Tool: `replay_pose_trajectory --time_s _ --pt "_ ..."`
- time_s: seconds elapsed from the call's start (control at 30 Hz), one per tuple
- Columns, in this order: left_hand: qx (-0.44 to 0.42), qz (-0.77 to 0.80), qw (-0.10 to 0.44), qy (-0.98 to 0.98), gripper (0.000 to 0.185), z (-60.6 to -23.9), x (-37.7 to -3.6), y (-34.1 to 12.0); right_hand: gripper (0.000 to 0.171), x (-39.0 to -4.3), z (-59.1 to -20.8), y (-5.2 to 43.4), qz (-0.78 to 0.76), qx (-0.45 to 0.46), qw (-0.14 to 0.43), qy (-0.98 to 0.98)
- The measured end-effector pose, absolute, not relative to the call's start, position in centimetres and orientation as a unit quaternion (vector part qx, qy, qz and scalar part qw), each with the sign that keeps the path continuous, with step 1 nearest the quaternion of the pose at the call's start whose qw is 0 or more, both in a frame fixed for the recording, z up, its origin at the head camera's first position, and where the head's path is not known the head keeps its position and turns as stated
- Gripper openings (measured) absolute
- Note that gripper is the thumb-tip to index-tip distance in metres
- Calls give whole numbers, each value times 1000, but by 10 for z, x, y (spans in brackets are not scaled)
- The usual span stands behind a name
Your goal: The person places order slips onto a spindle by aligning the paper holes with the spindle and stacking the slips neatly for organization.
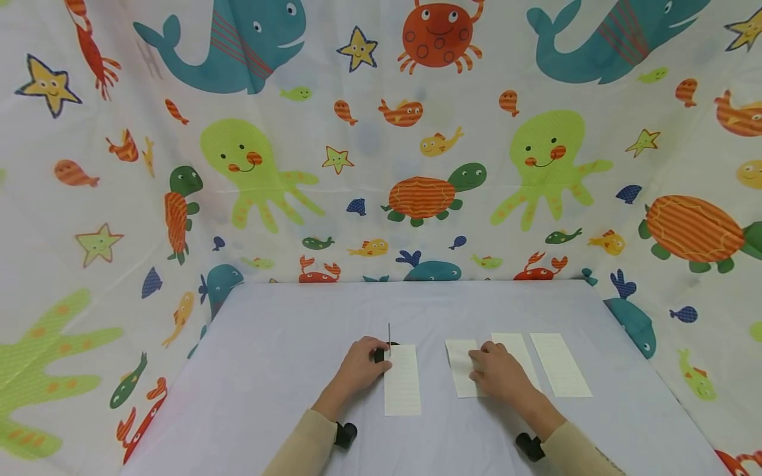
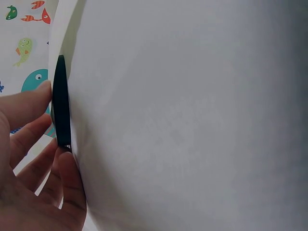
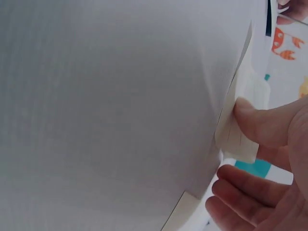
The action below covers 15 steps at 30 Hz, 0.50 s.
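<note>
In the head view a thin upright spike [image 1: 389, 335] rises from a dark round base, together a receipt spike. My left hand [image 1: 360, 365] grips the base [image 2: 61, 103] at its edge, thumb on one side and fingers on the other. A lined paper slip [image 1: 403, 390] lies right beside those fingertips and overlaps the base in the head view. Farther right, my right hand [image 1: 499, 371] pinches another lined paper slip [image 3: 239, 126], thumb on its face and index finger behind it. That slip's far left corner lifts a little off the table.
Two more paper slips lie to the right, one partly behind my right hand [image 1: 515, 345] and one apart from it [image 1: 561, 365]. A white cloth covers the table [image 1: 286, 317]. Behind it hangs a curtain [image 1: 369, 225] printed with sea animals.
</note>
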<state>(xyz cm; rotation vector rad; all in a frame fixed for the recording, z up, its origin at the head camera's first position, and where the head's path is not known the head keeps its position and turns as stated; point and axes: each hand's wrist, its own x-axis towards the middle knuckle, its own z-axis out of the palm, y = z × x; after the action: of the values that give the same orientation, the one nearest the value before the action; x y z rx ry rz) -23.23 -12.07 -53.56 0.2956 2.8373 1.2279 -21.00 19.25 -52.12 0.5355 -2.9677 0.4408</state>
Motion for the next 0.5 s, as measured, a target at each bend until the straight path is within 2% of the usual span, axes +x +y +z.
replay_pose_trajectory --time_s 0.17,0.5 --pt "97 393 17 914 30 -537 -233 -121 38 -209 -520 189 166 158 51 -972" --pt "94 394 19 914 30 -538 -234 -121 46 -214 -519 187 285 74 -12 -956"
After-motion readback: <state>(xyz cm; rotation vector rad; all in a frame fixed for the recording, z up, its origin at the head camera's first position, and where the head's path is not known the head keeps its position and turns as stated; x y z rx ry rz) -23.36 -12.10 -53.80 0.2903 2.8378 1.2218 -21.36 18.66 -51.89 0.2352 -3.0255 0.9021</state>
